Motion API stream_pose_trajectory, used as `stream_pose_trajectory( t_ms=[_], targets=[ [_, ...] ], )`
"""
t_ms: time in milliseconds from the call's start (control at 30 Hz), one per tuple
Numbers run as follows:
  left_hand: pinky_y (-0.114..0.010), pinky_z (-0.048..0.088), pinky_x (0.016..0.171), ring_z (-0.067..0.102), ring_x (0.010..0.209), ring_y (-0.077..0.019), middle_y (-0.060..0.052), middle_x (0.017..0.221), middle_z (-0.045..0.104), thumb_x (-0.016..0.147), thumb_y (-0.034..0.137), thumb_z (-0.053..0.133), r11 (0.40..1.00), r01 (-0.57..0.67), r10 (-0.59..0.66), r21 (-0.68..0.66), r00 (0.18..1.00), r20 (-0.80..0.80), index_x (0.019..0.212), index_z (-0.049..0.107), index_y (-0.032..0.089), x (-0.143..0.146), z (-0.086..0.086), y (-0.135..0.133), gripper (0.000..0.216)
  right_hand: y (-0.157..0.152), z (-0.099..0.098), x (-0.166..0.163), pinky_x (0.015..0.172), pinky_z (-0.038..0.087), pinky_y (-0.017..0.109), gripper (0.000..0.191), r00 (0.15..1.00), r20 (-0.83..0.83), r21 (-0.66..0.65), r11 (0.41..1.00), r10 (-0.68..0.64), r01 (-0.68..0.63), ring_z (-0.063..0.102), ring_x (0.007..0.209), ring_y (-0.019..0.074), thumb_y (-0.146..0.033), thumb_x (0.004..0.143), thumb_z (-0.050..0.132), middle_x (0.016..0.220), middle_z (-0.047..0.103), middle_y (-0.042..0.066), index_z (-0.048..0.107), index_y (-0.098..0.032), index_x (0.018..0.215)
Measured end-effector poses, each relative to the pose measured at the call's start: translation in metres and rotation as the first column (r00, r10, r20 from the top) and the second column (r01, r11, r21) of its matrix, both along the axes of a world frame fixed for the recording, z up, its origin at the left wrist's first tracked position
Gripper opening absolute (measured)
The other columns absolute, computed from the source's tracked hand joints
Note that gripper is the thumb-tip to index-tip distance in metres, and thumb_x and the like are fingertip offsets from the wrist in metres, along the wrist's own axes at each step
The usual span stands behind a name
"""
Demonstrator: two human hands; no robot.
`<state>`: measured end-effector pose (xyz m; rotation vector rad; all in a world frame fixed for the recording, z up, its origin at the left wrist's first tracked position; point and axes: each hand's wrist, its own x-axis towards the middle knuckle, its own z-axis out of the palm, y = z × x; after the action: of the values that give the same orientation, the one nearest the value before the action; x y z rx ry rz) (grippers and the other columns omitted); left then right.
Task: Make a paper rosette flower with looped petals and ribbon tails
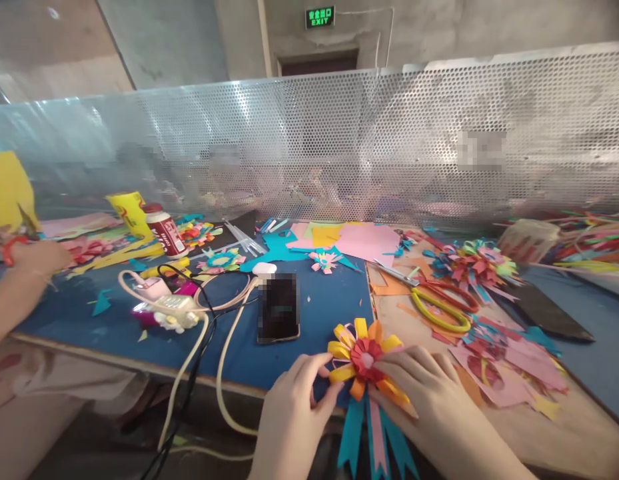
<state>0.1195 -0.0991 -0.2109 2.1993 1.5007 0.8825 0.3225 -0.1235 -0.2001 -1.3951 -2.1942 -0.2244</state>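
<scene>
A paper flower (pixel 365 357) with yellow and orange looped petals, a red layered middle and a pink centre is at the table's front edge. Teal and pink paper ribbons (pixel 376 433) hang from it toward me. Thumb and forefinger of my left hand (pixel 300 393) close on a yellow loop at the flower's left side. My right hand (pixel 424 390) lies over the right side, its fingers bent onto the petals near the red middle and its thumb lower down. What lies under the right fingers is hidden.
Scissors with yellow and red handles (pixel 442 307) lie to the right, near pink paper scraps (pixel 514 367). A phone (pixel 279 310), a power strip (pixel 172 310) with cables and a bottle (pixel 164 230) are leftward. Another person's hand (pixel 36 257) holds scissors at far left. A perforated metal panel (pixel 309 147) stands behind.
</scene>
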Motion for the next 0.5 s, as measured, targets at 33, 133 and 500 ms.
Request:
stream_pose_trajectory(
  t_ms=[33,133,500],
  targets=[
    [-0.023,0.047,0.054,0.056,0.057,-0.0130,0.001,0.080,0.064,0.079,0.019,0.059,1.000,-0.016,0.015,0.015,1.000,0.001,0.103,0.059,0.025,0.003,-0.002,-0.003,0.024,0.004,0.002,-0.001,0.069,0.041,0.034,0.014,1.000,-0.003,-0.028,1.000,0.004,-0.004,0.058,0.085,0.0215,-0.031,0.082,0.062,0.092,0.068,-0.001,0.064,-0.024,0.094],
    [-0.024,0.047,0.057,0.063,0.071,-0.0173,-0.001,0.081,0.064,0.080,0.020,0.059,0.997,-0.064,0.064,0.045,0.998,0.021,0.101,0.058,0.025,0.014,-0.008,-0.011,0.022,0.016,0.007,-0.003,0.071,0.038,0.036,0.010,1.000,0.016,-0.107,0.994,-0.010,0.011,0.057,0.086,0.0226,-0.027,0.080,0.064,0.088,0.068,0.000,0.067,-0.024,0.088],
    [-0.021,0.046,0.052,0.051,0.047,-0.0095,0.002,0.083,0.065,0.082,0.019,0.054,0.994,0.053,-0.071,0.101,0.980,0.184,0.097,0.058,0.025,0.010,-0.015,-0.021,0.016,0.027,-0.007,-0.009,0.068,0.033,0.036,0.007,0.998,0.009,-0.006,0.998,-0.056,0.056,0.057,0.079,0.0207,-0.017,0.071,0.062,0.078,0.068,0.000,0.066,-0.023,0.069]
  ],
)
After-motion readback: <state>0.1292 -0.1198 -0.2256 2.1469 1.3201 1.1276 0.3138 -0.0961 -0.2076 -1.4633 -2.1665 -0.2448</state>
